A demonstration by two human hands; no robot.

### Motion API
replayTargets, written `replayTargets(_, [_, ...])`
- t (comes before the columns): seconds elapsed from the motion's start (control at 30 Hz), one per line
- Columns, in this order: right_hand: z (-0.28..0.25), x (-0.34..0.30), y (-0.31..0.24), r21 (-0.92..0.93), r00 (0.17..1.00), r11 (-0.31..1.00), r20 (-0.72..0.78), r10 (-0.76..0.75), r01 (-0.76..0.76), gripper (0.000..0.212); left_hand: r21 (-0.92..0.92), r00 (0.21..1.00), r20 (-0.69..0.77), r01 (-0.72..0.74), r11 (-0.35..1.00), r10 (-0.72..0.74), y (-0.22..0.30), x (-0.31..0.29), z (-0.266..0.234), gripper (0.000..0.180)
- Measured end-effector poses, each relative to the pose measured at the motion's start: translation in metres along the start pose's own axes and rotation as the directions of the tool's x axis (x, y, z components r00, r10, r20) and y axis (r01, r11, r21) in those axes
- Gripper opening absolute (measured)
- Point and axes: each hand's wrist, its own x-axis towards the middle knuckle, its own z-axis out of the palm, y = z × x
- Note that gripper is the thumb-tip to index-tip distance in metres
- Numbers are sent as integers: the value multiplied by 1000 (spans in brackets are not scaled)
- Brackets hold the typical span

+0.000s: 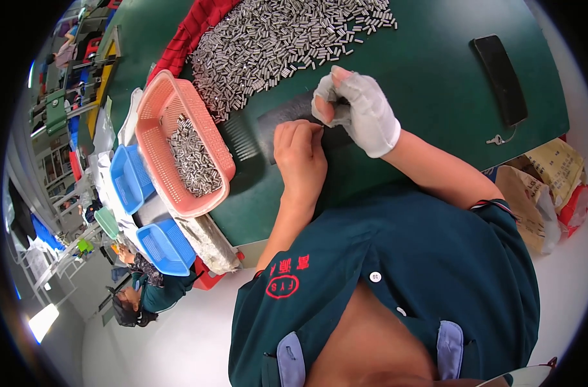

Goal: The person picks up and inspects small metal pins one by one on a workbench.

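Observation:
My bare left hand [300,153] rests at the near edge of a dark grey mat [282,116] on the green table, its fingers bent and pressed together. Beside it, my right hand [369,115], in a white fingerless glove, curls with thumb and fingers drawn in close to the left fingertips. Whatever either hand pinches is hidden or too small to make out. Beyond the mat spreads a big heap of small shiny metal pins [287,45]. To the left, a pink perforated basket [211,145] holds more of these pins.
Red checked cloth [194,32] borders the heap. Two blue baskets [127,177] sit left of the pink one. At the right lie a black phone-like slab [500,77] and a small key [498,139]. Bags [533,200] stand beyond the table edge. Another person [162,290] sits at far left.

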Motion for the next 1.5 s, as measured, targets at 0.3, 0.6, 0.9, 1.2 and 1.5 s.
replayTargets(0.3, [3,3,2,-22,1000,1000,5,-13,13,47,49,999,27,-35,998,34,-4,-2,-4,9])
replayTargets(0.6, [0,-1,-1,-83,976,993,206,-66,84,31,-593,956,81,273,758,-281,-8,-1,-38,6])
replayTargets(0.9, [11,-15,0,-406,942,913,319,100,40,13,-839,985,63,140,525,-162,1,4,-56,7])
replayTargets(1.2, [10,-15,1,-375,944,927,313,107,19,15,-722,986,69,153,675,-150,4,5,-58,6])
replayTargets(1.5, [13,-14,1,-366,939,930,330,99,30,14,-685,981,48,170,709,-189,2,3,-65,6])
